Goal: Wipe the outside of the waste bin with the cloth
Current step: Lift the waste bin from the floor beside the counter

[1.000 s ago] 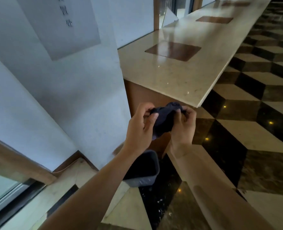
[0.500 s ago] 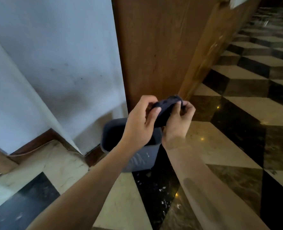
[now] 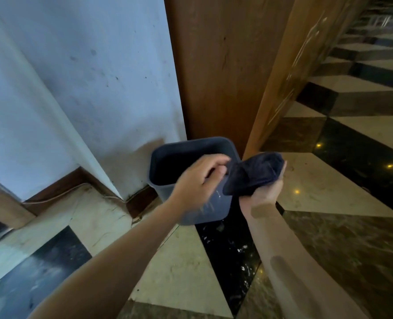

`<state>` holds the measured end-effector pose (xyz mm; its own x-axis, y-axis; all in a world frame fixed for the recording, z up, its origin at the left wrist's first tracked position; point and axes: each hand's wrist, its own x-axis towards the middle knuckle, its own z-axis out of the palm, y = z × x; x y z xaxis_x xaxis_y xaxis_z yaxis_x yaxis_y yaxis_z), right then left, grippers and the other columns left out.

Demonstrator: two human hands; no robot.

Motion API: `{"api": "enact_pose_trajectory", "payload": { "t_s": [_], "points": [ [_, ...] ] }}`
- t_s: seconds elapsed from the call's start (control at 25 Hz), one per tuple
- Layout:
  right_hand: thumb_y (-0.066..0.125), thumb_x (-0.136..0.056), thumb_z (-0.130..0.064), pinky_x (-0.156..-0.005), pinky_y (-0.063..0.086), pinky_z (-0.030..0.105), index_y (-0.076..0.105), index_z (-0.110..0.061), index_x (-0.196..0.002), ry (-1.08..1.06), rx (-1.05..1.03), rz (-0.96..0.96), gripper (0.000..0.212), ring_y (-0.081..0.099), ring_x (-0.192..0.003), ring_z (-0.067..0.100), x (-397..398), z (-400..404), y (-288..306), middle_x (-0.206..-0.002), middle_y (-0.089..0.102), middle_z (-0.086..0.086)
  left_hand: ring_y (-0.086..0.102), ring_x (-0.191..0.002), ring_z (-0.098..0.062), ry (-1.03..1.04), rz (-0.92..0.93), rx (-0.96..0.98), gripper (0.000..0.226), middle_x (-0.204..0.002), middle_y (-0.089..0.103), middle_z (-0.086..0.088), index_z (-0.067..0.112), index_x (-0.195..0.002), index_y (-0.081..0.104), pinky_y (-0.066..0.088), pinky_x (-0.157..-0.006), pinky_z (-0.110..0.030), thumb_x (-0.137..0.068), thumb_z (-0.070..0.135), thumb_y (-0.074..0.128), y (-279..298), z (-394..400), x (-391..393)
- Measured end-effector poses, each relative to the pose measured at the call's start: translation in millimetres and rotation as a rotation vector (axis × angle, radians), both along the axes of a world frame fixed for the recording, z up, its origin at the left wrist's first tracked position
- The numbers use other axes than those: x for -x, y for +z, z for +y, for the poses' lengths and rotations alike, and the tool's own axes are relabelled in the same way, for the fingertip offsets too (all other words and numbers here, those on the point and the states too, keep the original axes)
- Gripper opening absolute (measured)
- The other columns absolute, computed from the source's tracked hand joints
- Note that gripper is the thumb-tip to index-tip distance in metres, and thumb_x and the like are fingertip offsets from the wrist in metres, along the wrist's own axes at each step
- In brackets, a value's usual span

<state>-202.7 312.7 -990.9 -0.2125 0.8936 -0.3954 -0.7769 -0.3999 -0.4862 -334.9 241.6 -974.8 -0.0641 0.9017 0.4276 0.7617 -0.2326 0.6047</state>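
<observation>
Right hand [image 3: 265, 192] grip closed on bunched dark cloth [image 3: 253, 173] above grey waste bin [image 3: 165, 192]; left hand [image 3: 197, 183] grip loosely curled, holding nothing, beside cloth.

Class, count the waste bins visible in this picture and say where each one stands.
1. The waste bin stands on the floor by the wooden panel; none other shows.

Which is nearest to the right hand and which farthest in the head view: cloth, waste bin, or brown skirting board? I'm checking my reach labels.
1. cloth: bunched in the right hand itself.
2. waste bin: just left of that hand, on the floor by the wooden panel.
3. skirting board: far left, along the foot of the white wall.
</observation>
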Motion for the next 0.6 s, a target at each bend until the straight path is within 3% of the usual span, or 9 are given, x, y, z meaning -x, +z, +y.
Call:
{"api": "enact_pose_trajectory", "payload": {
  "t_s": [0.08,0.2,0.24,0.32,0.44,0.52,0.6],
  "points": [
    [0.034,-0.104,-0.044,-0.084,0.051,0.039,0.042,-0.02,-0.149,-0.046,-0.035,-0.019,0.052,0.062,-0.099,0.021,-7.9,2.3,-7.7,-0.15,0.048,0.012,0.046,-0.123,-0.019,0.256,0.238,0.2,0.034,-0.133,0.051,0.003,0.031,-0.128,0.049,0.04,-0.101,-0.043,-0.097,0.042,0.041,-21.6,-0.5,45.3],
    [0.04,-0.097,-0.062,-0.11,0.039,0.044,0.07,-0.019,-0.11,-0.045,-0.101,0.056,0.054,0.058,-0.101,0.028,-16.8,-2.0,-19.5,-0.115,0.063,0.013,0.039,-0.13,-0.028,0.357,0.554,0.542,0.042,-0.141,0.046,-0.002,0.03,-0.138,0.04,0.026,-0.111,-0.049,-0.099,0.045,0.03,-60.9,-8.0,87.0],
    [0.04,-0.095,-0.065,-0.112,0.036,0.046,0.074,-0.022,-0.105,-0.022,-0.102,0.104,0.056,0.058,-0.109,0.029,-19.4,-2.8,-20.0,-0.113,0.064,0.01,0.044,-0.127,-0.027,0.34,0.628,0.569,0.04,-0.137,0.05,-0.002,0.03,-0.137,0.039,0.025,-0.111,-0.049,-0.1,0.042,0.028,-69.5,-8.8,91.4],
    [0.04,-0.095,-0.065,-0.113,0.035,0.049,0.068,-0.028,-0.126,-0.024,-0.105,0.116,0.056,0.055,-0.127,0.029,-23.9,-3.4,-26.5,-0.134,0.062,0.006,0.057,-0.113,-0.027,0.32,0.712,0.538,0.03,-0.124,0.061,-0.001,0.028,-0.127,0.041,0.035,-0.103,-0.047,-0.101,0.038,0.03,-73.1,-7.4,94.5],
    [0.042,-0.096,-0.063,-0.118,0.028,0.051,0.048,-0.031,-0.147,-0.041,-0.112,0.133,0.06,0.048,-0.136,0.028,-26.2,-5.4,-29.8,-0.152,0.049,0.003,0.067,-0.084,-0.029,0.293,0.723,0.479,0.026,-0.102,0.069,-0.001,0.027,-0.11,0.042,0.048,-0.068,-0.039,-0.101,0.043,0.024,-63.4,-5.8,95.2],
    [0.047,-0.095,-0.062,-0.115,0.034,0.05,0.054,-0.031,-0.142,-0.074,-0.115,0.114,0.058,0.055,-0.13,0.028,-29.7,-7.4,-32.5,-0.145,0.057,0.003,0.067,-0.077,-0.027,0.267,0.722,0.462,0.027,-0.094,0.07,-0.001,0.028,-0.106,0.041,0.051,-0.061,-0.038,-0.101,0.047,0.023,-57.6,-4.5,90.3],
    [0.05,-0.094,-0.061,-0.102,0.05,0.046,0.069,-0.029,-0.127,-0.072,-0.138,0.101,0.05,0.067,-0.117,0.027,-33.4,-9.8,-33.1,-0.128,0.07,0.003,0.067,-0.073,-0.027,0.276,0.7,0.443,0.029,-0.086,0.068,-0.001,0.028,-0.103,0.042,0.054,-0.063,-0.04,-0.1,0.048,0.022,-45.9,0.2,81.8]
  ]
}}
